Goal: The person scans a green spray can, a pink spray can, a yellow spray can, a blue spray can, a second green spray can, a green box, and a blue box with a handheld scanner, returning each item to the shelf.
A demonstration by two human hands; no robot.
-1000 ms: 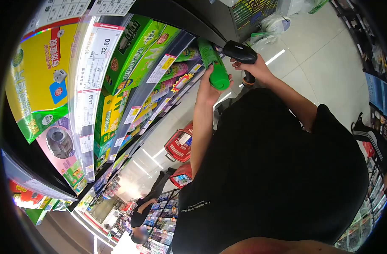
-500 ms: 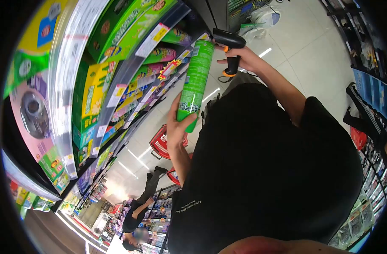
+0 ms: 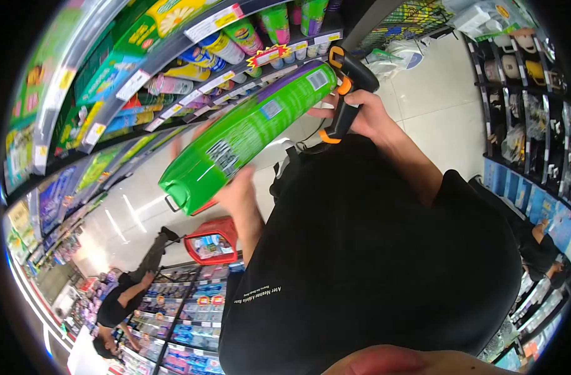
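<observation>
Left hand (image 3: 232,190) grasps a tilted green spray can (image 3: 248,134) with a barcode; right hand (image 3: 366,115) grips a black scanner (image 3: 348,84) near its far end.

Head view, the only one you have: the camera sits on your head and looks steeply down past your black shirt (image 3: 385,262), through a fisheye lens that bends the store shelves (image 3: 173,75) into arcs along the upper left. It frames your left hand (image 3: 235,194) and right hand (image 3: 366,115) at close range, the tiled floor (image 3: 435,106) beyond them, and a red basket (image 3: 211,240) farther below.
</observation>
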